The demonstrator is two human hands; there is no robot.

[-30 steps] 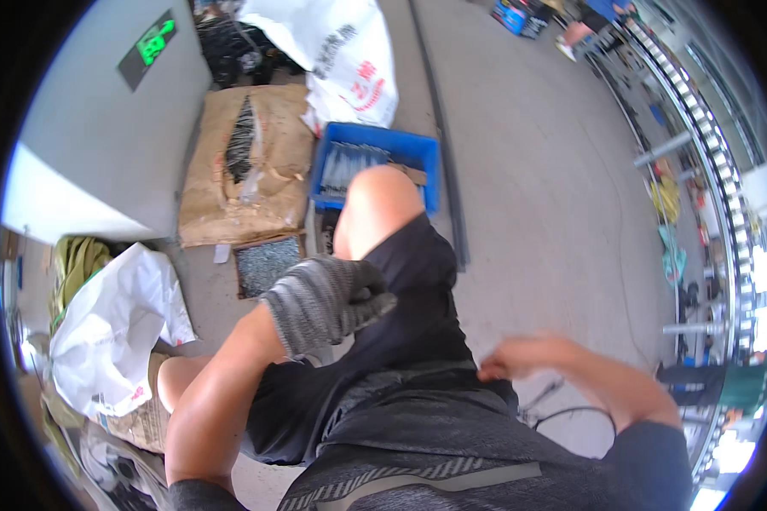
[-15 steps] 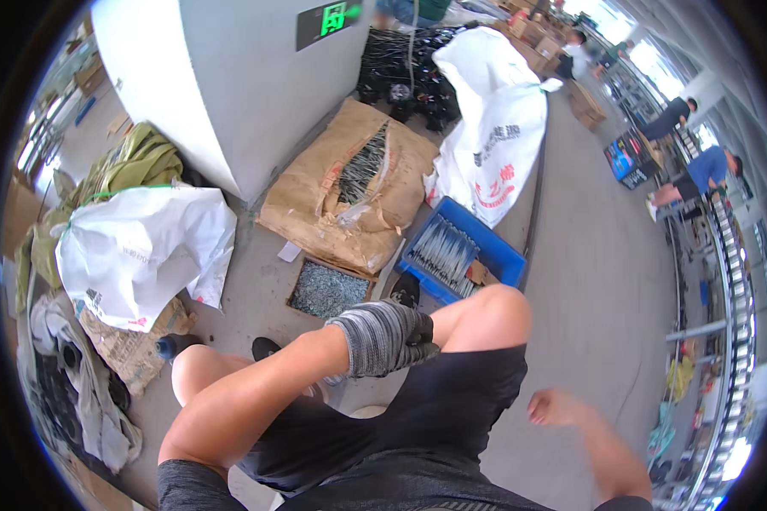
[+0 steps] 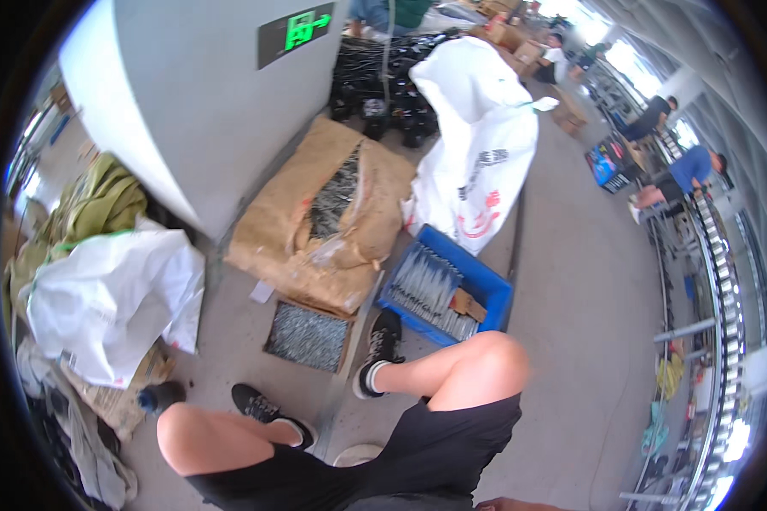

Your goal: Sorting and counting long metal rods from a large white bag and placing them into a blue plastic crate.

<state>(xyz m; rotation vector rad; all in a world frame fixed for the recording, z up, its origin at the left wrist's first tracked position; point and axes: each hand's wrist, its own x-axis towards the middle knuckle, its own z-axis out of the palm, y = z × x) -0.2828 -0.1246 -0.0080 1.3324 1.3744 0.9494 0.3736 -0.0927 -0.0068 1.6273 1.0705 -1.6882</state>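
I am seated with bare knees, black shorts (image 3: 452,443) and black shoes (image 3: 385,336). My left hand is out of sight. A thin strip of skin at the lower edge (image 3: 520,504) may be my right hand or forearm; its fingers do not show. In front of my right foot stands a blue crate (image 3: 486,294) of long metal pins. Left of it, a flat box of small grey metal pieces (image 3: 308,336) rests on the floor. Behind both lies a torn brown sack (image 3: 315,221) with dark metal parts spilling out.
A grey pillar (image 3: 204,94) rises at the back left. White bulk bags stand at left (image 3: 111,298) and behind the crate (image 3: 477,145). Cloth piles lie at far left. People (image 3: 686,170) work along a conveyor line (image 3: 724,281) on the right.
The view has swung further left and down. My grey-gloved left hand, resting on my knee before, has left the picture. My right hand has dropped to the lower edge.
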